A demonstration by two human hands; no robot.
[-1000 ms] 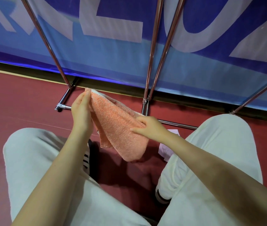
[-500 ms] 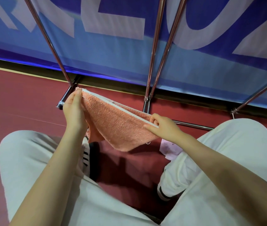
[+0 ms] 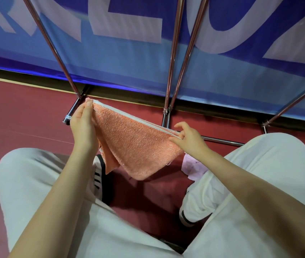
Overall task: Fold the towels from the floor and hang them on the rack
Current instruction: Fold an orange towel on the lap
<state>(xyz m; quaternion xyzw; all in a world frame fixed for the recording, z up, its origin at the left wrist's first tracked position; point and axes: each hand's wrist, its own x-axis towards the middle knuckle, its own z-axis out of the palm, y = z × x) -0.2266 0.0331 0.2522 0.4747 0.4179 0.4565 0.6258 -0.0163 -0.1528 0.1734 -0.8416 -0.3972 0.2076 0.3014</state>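
Between the knees, soft floppy orange terry towel pinched at white-hemmed corners by left hand and right hand, probably light, sags.

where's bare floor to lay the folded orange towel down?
Widest bare patch: red floor left of the left knee, up to the chrome rack foot. A smaller strip lies between the rack's centre posts and right post. Crowded between the knees: orange terry towel, striped shoe, pale pink cloth.
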